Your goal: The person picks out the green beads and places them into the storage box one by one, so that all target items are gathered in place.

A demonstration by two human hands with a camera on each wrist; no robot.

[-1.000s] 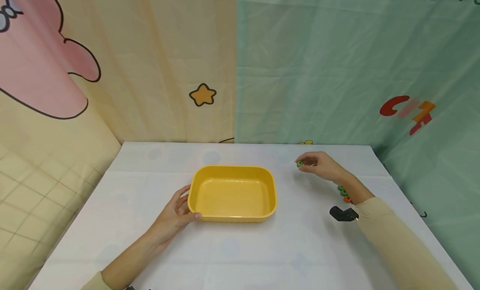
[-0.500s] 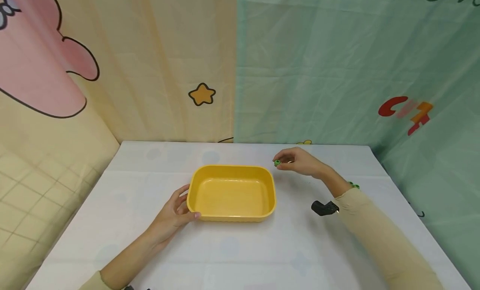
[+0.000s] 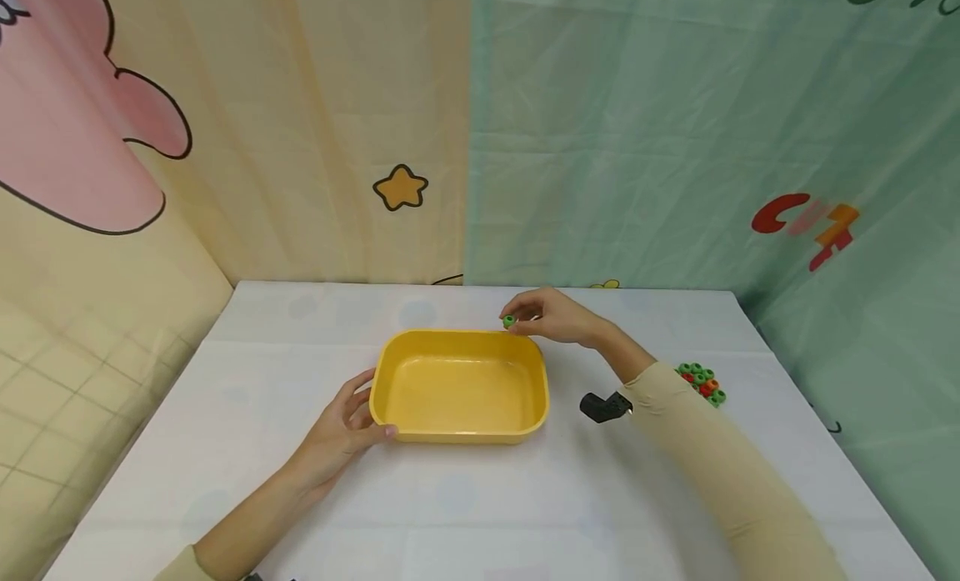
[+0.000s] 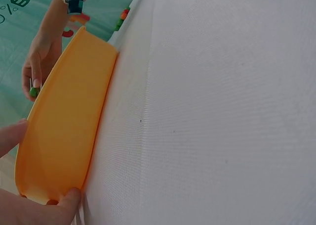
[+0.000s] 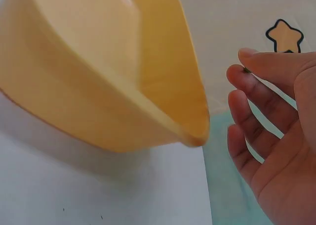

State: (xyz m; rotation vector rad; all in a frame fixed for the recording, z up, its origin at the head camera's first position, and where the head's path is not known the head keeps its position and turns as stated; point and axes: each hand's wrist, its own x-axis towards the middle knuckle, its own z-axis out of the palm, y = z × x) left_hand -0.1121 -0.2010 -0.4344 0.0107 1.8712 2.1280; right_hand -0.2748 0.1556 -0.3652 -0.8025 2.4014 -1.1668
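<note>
A yellow rectangular tray (image 3: 459, 398) stands on the white table with a bare inside. My left hand (image 3: 337, 439) holds its left end, the thumb at the front corner and the fingers along the side; the left wrist view shows fingertips against the tray (image 4: 69, 116). Above the tray's far right corner, my right hand (image 3: 558, 318) pinches a small green bead (image 3: 509, 322) between thumb and fingertips. That bead (image 4: 34, 92) also shows in the left wrist view. In the right wrist view, thumb and index finger meet beside the tray's rim and mostly hide the bead.
Several green, red and orange beads (image 3: 705, 383) lie in a cluster on the right of the table, partly behind the right sleeve (image 3: 712, 448). A black wrist device (image 3: 606, 407) sticks out below the right wrist. Printed curtains (image 3: 637, 147) hang behind the table.
My right hand has moved left with the green bead, from the right part of the table to above the tray's far right corner. The bead cluster has come into sight. My left hand stays put.
</note>
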